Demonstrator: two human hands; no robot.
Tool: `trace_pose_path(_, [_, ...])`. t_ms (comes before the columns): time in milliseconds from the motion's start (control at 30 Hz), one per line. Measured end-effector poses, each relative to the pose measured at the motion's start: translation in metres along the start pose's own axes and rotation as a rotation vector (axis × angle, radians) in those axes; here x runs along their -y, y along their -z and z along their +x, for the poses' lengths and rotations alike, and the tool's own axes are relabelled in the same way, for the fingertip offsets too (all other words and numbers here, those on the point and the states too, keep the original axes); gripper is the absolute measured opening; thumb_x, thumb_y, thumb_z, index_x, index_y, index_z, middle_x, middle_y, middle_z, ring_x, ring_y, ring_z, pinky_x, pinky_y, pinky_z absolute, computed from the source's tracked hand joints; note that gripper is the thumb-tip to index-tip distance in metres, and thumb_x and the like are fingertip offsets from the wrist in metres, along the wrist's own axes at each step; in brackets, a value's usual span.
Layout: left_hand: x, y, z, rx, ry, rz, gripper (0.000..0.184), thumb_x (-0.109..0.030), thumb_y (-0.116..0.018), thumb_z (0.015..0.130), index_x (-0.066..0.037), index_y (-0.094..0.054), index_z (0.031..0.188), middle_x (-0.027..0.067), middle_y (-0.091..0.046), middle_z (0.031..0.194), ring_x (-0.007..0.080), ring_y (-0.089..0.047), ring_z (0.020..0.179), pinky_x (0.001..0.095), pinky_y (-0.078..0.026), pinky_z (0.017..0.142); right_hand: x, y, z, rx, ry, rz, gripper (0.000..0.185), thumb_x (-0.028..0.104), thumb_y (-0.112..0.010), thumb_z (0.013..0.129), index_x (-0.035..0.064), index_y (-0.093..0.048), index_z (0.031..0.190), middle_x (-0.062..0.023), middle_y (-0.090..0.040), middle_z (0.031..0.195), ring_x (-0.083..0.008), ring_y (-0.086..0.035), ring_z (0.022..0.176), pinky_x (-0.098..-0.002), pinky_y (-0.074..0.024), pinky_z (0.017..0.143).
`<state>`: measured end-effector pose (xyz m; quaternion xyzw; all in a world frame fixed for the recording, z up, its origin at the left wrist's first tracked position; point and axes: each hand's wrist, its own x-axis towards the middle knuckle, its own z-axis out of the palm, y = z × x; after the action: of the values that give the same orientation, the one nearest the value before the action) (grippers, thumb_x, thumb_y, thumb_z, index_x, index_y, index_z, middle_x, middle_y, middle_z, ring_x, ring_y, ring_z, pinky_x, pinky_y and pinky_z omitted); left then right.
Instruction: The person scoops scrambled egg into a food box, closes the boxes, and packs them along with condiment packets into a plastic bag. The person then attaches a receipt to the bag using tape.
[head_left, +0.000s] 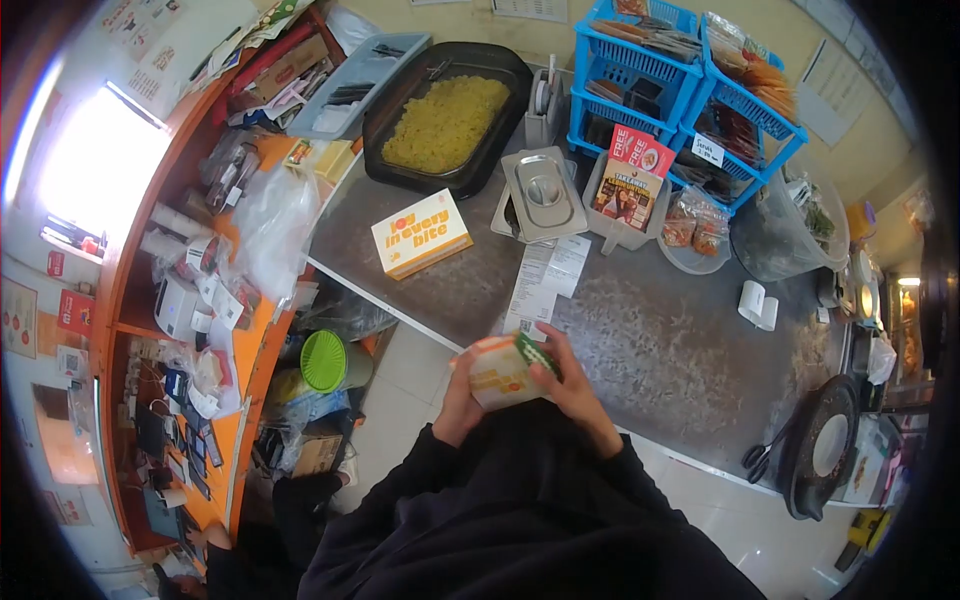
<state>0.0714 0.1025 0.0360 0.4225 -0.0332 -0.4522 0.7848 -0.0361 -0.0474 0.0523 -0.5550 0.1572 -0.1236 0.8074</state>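
Observation:
Close to my body, at the table's near edge, I hold a small printed food box (492, 378), white and yellowish with orange edges. My left hand (460, 402) is closed around its left side. On the other side my right hand (574, 388) grips the box, its fingers by a dark green patterned part (532, 352). What lies inside the box cannot be seen. Just beyond the box, printed receipts (545, 280) lie on the metal table. A larger white and orange carton (422, 235) with "joy in every bite" lettering rests farther left.
A black tray of yellow food (445, 125) stands at the back, beside steel lidded containers (545, 190). Blue basket racks (640, 70) rise behind. Scissors (765, 455) and a black pan (820, 450) are at the right. An orange counter (255, 330) and another person's hand (208, 540) are at left.

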Motion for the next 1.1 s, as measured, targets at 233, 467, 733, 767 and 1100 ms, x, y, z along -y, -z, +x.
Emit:
trace_pose_path(233, [0.002, 0.0, 0.003, -0.227, 0.051, 0.232, 0.048, -0.033, -0.063, 0.093, -0.001, -0.052, 0.127, 0.0135, -0.064, 0.118, 0.0229, -0.065, 0.104, 0.0365, -0.053, 0.089, -0.012, -0.006, 0.018, -0.057, -0.213, -0.143, 0.038, 0.034, -0.047, 0.1, 0.0075, -0.051, 0.127, -0.0145, -0.057, 0.121, -0.018, -0.052, 0.111, -0.0324, -0.0439, 0.092])
trace_pose_path(467, [-0.018, 0.01, 0.026, -0.182, 0.069, 0.333, 0.039, -0.028, -0.067, 0.093, -0.001, -0.056, 0.118, 0.0096, -0.065, 0.108, 0.0158, -0.063, 0.098, 0.0299, -0.051, 0.085, -0.06, -0.01, 0.039, -0.222, -0.261, 0.208, 0.047, 0.041, -0.044, 0.099, 0.0072, -0.044, 0.131, -0.0107, -0.054, 0.121, -0.0214, -0.052, 0.112, -0.0348, -0.041, 0.097])
trace_pose_path(733, [-0.061, 0.038, 0.069, -0.088, 0.116, 0.438, 0.036, -0.027, -0.068, 0.092, 0.0, -0.06, 0.116, 0.009, -0.067, 0.107, 0.014, -0.063, 0.095, 0.0293, -0.05, 0.085, -0.043, 0.048, 0.11, -0.796, 0.025, -0.956, 0.064, 0.026, -0.076, 0.082, 0.0099, -0.042, 0.133, -0.0222, -0.054, 0.118, -0.0386, -0.051, 0.109, -0.0481, -0.0399, 0.095])
trace_pose_path(767, [-0.067, 0.038, 0.073, -0.018, 0.126, 0.484, 0.036, -0.026, -0.068, 0.092, 0.0, -0.06, 0.116, 0.0086, -0.067, 0.107, 0.0138, -0.062, 0.095, 0.0293, -0.05, 0.085, -0.043, 0.052, 0.115, -0.808, -0.052, -1.031, 0.065, 0.021, -0.079, 0.079, 0.0101, -0.043, 0.132, -0.0222, -0.055, 0.117, -0.0405, -0.052, 0.109, -0.0497, -0.0399, 0.094])
trace_pose_path(1100, [-0.071, 0.024, 0.118, 0.538, 0.254, 0.428, 0.073, -0.048, -0.069, 0.083, -0.002, -0.05, 0.136, 0.0097, -0.061, 0.118, 0.0161, -0.06, 0.105, 0.0305, -0.046, 0.095, -0.024, 0.041, 0.092, -0.714, 0.106, -0.711, 0.049, 0.005, -0.08, 0.074, 0.0104, -0.053, 0.115, -0.0056, -0.057, 0.078, -0.0183, -0.055, 0.063, -0.0319, -0.046, 0.059])
